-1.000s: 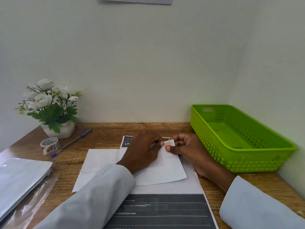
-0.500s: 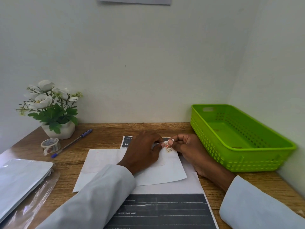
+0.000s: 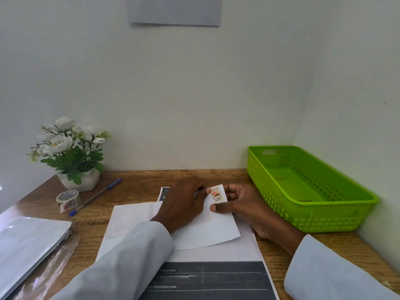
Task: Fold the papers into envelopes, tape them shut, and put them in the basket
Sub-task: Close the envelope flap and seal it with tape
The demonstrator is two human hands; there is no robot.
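The folded paper (image 3: 205,230) lies on the desk (image 3: 138,187) left of the green basket (image 3: 311,215), over a printed form cut off at the frame's bottom edge; the left hand (image 3: 184,204) covers its middle, fingertips pinching a patterned tape piece (image 3: 217,193) at the upper corner; the right hand (image 3: 244,204) pinches the same piece, thumb below; the print is illegible; the tape roll (image 3: 68,199) sits well left of the basket.

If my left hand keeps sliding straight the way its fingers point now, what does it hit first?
The left hand points rightward at the small white piece of patterned tape that both hands pinch, so it would first meet the right hand. The green plastic basket lies beyond, though depth is unclear.
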